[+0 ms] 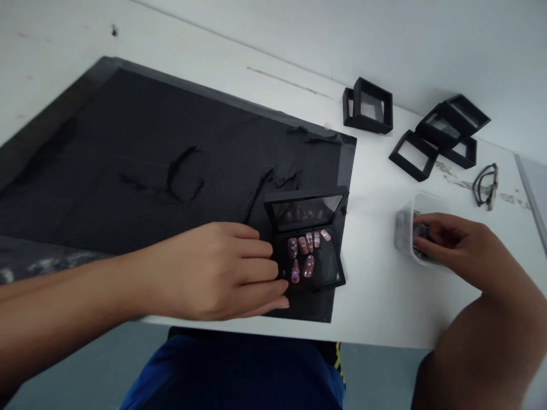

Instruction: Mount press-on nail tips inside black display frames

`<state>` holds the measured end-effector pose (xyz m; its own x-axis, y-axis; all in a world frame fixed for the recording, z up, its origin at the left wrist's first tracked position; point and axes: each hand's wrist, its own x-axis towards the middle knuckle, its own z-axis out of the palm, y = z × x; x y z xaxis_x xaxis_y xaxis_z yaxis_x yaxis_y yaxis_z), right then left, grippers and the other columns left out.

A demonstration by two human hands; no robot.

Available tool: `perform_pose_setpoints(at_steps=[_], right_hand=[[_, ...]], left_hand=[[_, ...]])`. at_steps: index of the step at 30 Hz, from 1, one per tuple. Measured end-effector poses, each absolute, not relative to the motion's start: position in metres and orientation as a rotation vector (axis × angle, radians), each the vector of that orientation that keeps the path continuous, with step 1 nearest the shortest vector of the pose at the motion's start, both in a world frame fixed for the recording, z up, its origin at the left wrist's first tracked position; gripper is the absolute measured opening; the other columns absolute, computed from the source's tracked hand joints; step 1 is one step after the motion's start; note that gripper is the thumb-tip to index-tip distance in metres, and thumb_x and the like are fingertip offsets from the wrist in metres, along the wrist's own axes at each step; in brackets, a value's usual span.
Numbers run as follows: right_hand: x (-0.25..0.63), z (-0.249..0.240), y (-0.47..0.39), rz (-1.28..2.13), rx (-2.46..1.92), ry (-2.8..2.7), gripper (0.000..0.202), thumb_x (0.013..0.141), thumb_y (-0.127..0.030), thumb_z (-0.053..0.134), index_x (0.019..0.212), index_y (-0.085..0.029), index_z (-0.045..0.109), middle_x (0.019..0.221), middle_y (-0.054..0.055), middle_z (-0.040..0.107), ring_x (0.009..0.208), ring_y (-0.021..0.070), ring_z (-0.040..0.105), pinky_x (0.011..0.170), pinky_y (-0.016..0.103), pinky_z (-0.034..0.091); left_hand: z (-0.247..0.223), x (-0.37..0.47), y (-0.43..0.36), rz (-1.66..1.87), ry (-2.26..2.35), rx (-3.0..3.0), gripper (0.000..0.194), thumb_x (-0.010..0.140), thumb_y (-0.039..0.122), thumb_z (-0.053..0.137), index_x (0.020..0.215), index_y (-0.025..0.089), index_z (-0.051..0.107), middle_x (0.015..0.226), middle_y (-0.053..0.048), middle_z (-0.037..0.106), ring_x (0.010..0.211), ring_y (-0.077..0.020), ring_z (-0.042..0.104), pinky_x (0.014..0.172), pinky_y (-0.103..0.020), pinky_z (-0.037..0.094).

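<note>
The person's left hand (217, 270) lay at the left edge of an open black case (330, 265), its fingers drawn close together; whether they gripped anything could not be told. The case sat on the right end of a dark mat (128, 125), its windowed lid (307, 212) tilted up at the back. Inside lay seven false nails (303, 245), pink and reddish, five in an upper row and two below. The right hand (461, 236) reached into a clear plastic container (403, 230) on the white table (376, 307), thumb and forefinger narrowed; what, if anything, they pinched could not be made out. Behind the container, more black cases (413, 155) lay near the wall, a pair of glasses (479, 182) just beside them
</note>
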<state>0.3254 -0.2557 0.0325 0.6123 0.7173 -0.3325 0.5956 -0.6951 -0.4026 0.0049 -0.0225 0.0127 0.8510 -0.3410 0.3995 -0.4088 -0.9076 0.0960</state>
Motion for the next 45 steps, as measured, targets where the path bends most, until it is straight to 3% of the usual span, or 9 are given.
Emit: perform_pose_setpoints(at_steps=[9, 15, 20, 25, 29, 36, 39, 42, 45], right_hand=[[0.318, 0.035, -0.253, 0.674, -2.649, -1.031, 0.055, 0.07, -0.071, 0.069, 0.104, -0.028, 0.076, 0.061, -0.001, 0.054, 0.054, 0.0148, 0.047, 0.051, 0.029, 0.039], [0.322, 0.034, -0.256, 0.689, -2.66, -0.969, 0.052, 0.072, -0.067, 0.068, 0.103, -0.026, 0.078, 0.08, 0.005, 0.072, 0.064, 0.0208, 0.061, 0.056, 0.033, 0.047], [0.328, 0.044, -0.271, 0.644, -2.532, -1.107, 0.045, 0.077, -0.06, 0.068, 0.109, -0.029, 0.077, 0.087, 0.005, 0.07, 0.065, 0.0176, 0.056, 0.054, 0.029, 0.045], [0.327, 0.044, -0.276, 0.91, -2.513, -1.175, 0.052, 0.08, -0.063, 0.067, 0.122, -0.033, 0.07, 0.069, 0.0, 0.055, 0.063, 0.0158, 0.048, 0.054, 0.028, 0.041], [0.328, 0.035, -0.271, 1.078, -2.527, -1.129, 0.058, 0.073, -0.068, 0.072, 0.117, -0.029, 0.073, 0.062, -0.002, 0.048, 0.06, 0.0162, 0.047, 0.055, 0.03, 0.042], [0.331, 0.028, -0.269, 1.072, -2.542, -1.097, 0.054, 0.072, -0.068, 0.072, 0.107, -0.027, 0.077, 0.064, 0.002, 0.06, 0.059, 0.0174, 0.05, 0.052, 0.03, 0.042], [0.33, 0.03, -0.269, 1.029, -2.547, -1.097, 0.052, 0.072, -0.07, 0.071, 0.105, -0.029, 0.076, 0.076, 0.004, 0.067, 0.064, 0.0187, 0.054, 0.053, 0.03, 0.043], [0.324, 0.038, -0.269, 0.935, -2.519, -1.124, 0.047, 0.077, -0.069, 0.068, 0.104, -0.03, 0.074, 0.09, 0.004, 0.07, 0.068, 0.018, 0.055, 0.052, 0.027, 0.042], [0.316, 0.048, -0.269, 0.852, -2.459, -1.155, 0.039, 0.083, -0.063, 0.067, 0.101, -0.028, 0.071, 0.091, 0.003, 0.07, 0.07, 0.0167, 0.055, 0.055, 0.027, 0.043]], left_hand=[[0.013, 0.005, -0.022, 0.572, -0.566, 2.85, 0.013, 0.097, 0.027, 0.06, 0.092, 0.02, 0.07, 0.066, 0.007, 0.065, 0.061, -0.0105, 0.055, 0.058, -0.032, 0.037], [0.011, 0.003, -0.02, 0.668, -0.642, 2.804, 0.011, 0.091, 0.027, 0.067, 0.096, 0.018, 0.069, 0.064, 0.006, 0.064, 0.061, -0.0102, 0.055, 0.058, -0.031, 0.041], [0.01, 0.001, -0.019, 0.658, -0.662, 2.795, 0.015, 0.087, 0.026, 0.072, 0.097, 0.015, 0.07, 0.063, 0.005, 0.063, 0.059, -0.011, 0.056, 0.056, -0.032, 0.043], [0.01, 0.003, -0.02, 0.65, -0.645, 2.792, 0.012, 0.088, 0.025, 0.071, 0.096, 0.016, 0.07, 0.063, 0.005, 0.063, 0.06, -0.0111, 0.055, 0.056, -0.032, 0.043], [0.011, 0.002, -0.02, 0.636, -0.659, 2.798, 0.012, 0.088, 0.025, 0.072, 0.095, 0.016, 0.071, 0.063, 0.005, 0.064, 0.06, -0.0105, 0.056, 0.056, -0.031, 0.043], [0.014, 0.003, -0.02, 0.616, -0.65, 2.823, 0.01, 0.09, 0.027, 0.068, 0.093, 0.018, 0.071, 0.063, 0.005, 0.065, 0.058, -0.01, 0.057, 0.055, -0.03, 0.044], [0.017, 0.005, -0.02, 0.599, -0.657, 2.842, 0.01, 0.091, 0.026, 0.067, 0.092, 0.018, 0.071, 0.063, 0.006, 0.066, 0.058, -0.0094, 0.058, 0.055, -0.03, 0.045], [0.018, 0.006, -0.021, 0.603, -0.652, 2.837, 0.01, 0.09, 0.026, 0.068, 0.094, 0.017, 0.071, 0.064, 0.006, 0.066, 0.058, -0.0098, 0.059, 0.054, -0.03, 0.045], [0.018, 0.006, -0.022, 0.596, -0.653, 2.831, 0.011, 0.089, 0.027, 0.07, 0.093, 0.017, 0.071, 0.062, 0.006, 0.064, 0.057, -0.0098, 0.057, 0.053, -0.031, 0.045]])
